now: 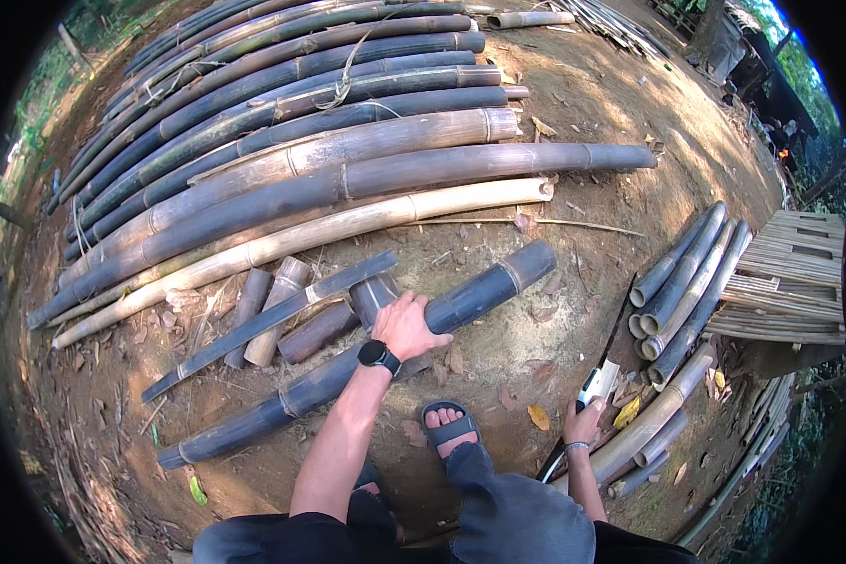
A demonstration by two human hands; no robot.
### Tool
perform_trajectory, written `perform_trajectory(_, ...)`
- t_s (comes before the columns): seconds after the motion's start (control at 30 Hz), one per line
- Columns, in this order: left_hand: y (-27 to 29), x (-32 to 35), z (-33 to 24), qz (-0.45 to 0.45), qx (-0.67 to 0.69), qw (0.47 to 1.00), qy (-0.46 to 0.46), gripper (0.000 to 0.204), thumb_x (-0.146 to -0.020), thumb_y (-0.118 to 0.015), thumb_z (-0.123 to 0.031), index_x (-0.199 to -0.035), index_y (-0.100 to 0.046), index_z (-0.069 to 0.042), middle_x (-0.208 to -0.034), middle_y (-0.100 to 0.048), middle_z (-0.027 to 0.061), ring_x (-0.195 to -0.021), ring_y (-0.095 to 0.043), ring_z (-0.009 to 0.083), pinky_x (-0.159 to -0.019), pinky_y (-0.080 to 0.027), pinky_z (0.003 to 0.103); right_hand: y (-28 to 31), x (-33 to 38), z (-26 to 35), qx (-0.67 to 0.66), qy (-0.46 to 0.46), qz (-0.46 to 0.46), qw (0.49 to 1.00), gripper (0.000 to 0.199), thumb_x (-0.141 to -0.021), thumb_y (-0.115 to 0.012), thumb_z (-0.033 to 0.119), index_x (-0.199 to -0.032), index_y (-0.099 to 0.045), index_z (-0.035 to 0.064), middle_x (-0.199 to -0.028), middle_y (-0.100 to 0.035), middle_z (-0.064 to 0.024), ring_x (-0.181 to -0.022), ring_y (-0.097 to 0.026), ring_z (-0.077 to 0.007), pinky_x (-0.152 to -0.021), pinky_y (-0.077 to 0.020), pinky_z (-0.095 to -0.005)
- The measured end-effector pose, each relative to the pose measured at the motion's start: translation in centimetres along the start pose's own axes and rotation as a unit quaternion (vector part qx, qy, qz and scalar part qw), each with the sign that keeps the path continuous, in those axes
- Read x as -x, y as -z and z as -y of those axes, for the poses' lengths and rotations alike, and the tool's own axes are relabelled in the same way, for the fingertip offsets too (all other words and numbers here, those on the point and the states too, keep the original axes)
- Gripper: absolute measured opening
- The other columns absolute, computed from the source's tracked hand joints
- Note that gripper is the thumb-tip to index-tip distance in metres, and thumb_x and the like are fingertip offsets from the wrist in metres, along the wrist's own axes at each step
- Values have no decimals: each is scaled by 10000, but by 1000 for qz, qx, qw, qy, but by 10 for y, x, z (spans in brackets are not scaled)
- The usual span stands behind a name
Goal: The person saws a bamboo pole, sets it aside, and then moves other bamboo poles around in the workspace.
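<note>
A long dark bamboo pole [484, 293] slants across the ground before me, running from lower left to upper right. My left hand [406, 327], a black watch on its wrist, presses down on it, thumb out to the side and fingers curled over the far side. Low on the right, my right hand [583, 425] is closed round the handle of a saw [589, 385] with white and black parts. Its thin dark blade points away from me, apart from the pole. Short bamboo pieces [277, 305] lie beyond the pole, with a split dark strip [296, 303] across them.
Long bamboo poles [348, 179] lie in rows at the far left. Cut bamboo tubes [691, 282] are grouped at right, beside a slatted bamboo rack [785, 282]. Thicker lengths [663, 404] lie near my right hand. My sandalled foot [451, 430] stands close to the pole.
</note>
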State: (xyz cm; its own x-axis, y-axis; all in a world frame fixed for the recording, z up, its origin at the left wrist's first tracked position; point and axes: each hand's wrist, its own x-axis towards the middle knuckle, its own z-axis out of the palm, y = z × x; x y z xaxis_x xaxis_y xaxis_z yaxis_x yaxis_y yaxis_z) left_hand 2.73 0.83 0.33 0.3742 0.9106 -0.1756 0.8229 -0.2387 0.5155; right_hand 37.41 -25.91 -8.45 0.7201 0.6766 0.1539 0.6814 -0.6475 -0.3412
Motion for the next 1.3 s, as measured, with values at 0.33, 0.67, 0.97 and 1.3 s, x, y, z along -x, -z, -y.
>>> perform_trajectory(0.33, -3, 30, -13, -29, -64, 991, 114, 818, -631, -844, -533, -1251, -611, -54, -1249, -564, 167, -1212, -507, 341, -989, -424, 496, 26, -102, 239, -88, 488, 4, 868, 783, -656, -862, 495, -1230, -542, 67, -1353, -483, -181, -1268, -451, -402, -1073, -358, -519)
perform_trajectory(0.67, 11, 92, 54, -34, -132, 980, 146, 765, -581, -877, -409, -1159, -568, -15, -1100, -547, 137, -1074, -567, 329, -923, -479, 453, -25, -192, 321, 143, 713, 323, 606, 701, -651, -834, 396, -1197, -520, 86, -932, -657, -122, -845, -704, -336, -709, -575, -446)
perform_trajectory(0.97, -1, 100, 71, -85, -78, 991, 65, 577, -626, -832, -408, -968, -618, 5, -1009, -587, 152, -986, -614, 343, -850, -537, 443, -42, -200, 308, 87, 724, 335, 597, 632, -618, -814, 360, -1127, -551, 94, -908, -641, -115, -869, -677, -312, -732, -570, -442)
perform_trajectory(1.3, 13, 90, 71, -40, -93, 993, 54, 656, -625, -846, -442, -1072, -625, -16, -1034, -608, 135, -1024, -624, 328, -880, -524, 436, -29, -180, 274, 84, 678, 324, 654, 669, -647, -812, 411, -1153, -519, 85, -959, -630, -108, -928, -661, -304, -816, -538, -419)
